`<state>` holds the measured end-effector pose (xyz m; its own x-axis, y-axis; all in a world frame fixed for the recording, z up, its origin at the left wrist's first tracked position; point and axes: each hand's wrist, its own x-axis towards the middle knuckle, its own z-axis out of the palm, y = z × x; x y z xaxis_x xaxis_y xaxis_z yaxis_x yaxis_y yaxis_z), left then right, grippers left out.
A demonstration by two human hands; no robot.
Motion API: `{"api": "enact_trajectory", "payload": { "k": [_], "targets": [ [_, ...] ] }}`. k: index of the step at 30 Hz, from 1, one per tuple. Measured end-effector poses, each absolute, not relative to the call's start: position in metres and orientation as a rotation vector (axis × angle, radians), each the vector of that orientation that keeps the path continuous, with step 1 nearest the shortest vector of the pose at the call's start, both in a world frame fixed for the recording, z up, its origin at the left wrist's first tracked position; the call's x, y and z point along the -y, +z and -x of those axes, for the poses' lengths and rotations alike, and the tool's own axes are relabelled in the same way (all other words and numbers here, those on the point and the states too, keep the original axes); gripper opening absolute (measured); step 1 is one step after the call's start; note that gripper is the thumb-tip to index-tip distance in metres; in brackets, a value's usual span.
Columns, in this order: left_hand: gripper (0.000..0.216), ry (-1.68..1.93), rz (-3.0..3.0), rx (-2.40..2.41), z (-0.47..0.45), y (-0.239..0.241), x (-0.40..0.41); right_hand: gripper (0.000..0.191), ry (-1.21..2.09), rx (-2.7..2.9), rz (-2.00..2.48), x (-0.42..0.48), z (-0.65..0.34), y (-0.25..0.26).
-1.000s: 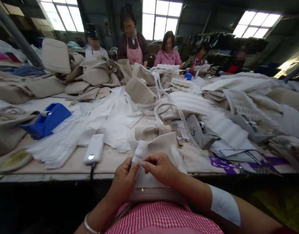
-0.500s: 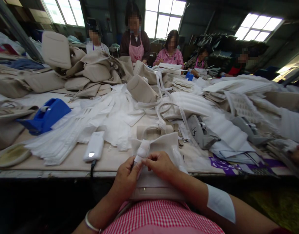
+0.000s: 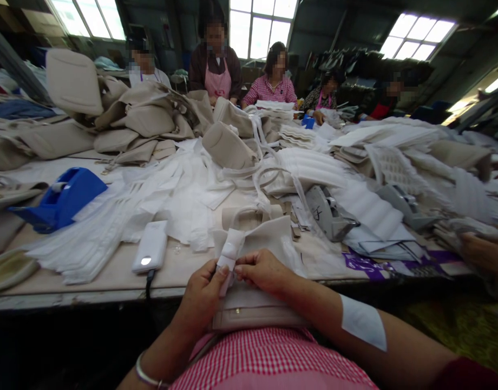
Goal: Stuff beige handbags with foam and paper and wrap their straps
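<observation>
A beige handbag (image 3: 259,320) rests against my checked apron at the table edge, with pale sheet material standing up from it. A handle (image 3: 233,246) wrapped in white padding rises from it, slanting toward the left. My left hand (image 3: 202,292) is closed around the lower end of this wrapped handle, its thumb pressed on the white wrap. Close on the right, my right hand (image 3: 267,273) has thumb and index finger pinched together beside the wrap. Whatever lies between those right fingertips is too small to make out. A white patch (image 3: 362,322) lies on my right forearm.
Left lie a white power bank (image 3: 150,246) with a cable, stacked white sheets (image 3: 106,233) and a blue tape dispenser (image 3: 66,197). Grey tape dispensers (image 3: 330,214) stand right. Beige bags (image 3: 151,119) pile up behind. A co-worker's hand (image 3: 482,254) shows at right; people work opposite.
The view has turned slightly right. My right fingertips have drawn a little away from my left thumb, and more white wrap shows under that thumb. The co-worker's hand at right shows more.
</observation>
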<state>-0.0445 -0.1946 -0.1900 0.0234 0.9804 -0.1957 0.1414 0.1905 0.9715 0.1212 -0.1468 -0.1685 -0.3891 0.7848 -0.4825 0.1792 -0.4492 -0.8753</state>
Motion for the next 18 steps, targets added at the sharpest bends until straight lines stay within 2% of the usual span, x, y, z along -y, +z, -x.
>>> {"api": "enact_trajectory", "payload": {
  "k": [6, 14, 18],
  "targets": [
    [0.040, 0.993, -1.011, -1.263, 0.048, -0.193, 0.194, 0.012, 1.943, 1.109, 1.358, 0.147, -0.109, -0.170],
    [0.039, 0.963, -1.156, -1.357, 0.046, -0.189, 0.195, 0.018, 1.663, 1.387, 1.323, 0.148, -0.104, -0.177],
    [0.038, 0.946, -1.220, -1.393, 0.043, -0.190, 0.197, 0.019, 1.706, 1.298, 1.483, 0.146, -0.101, -0.183]
  ]
}}
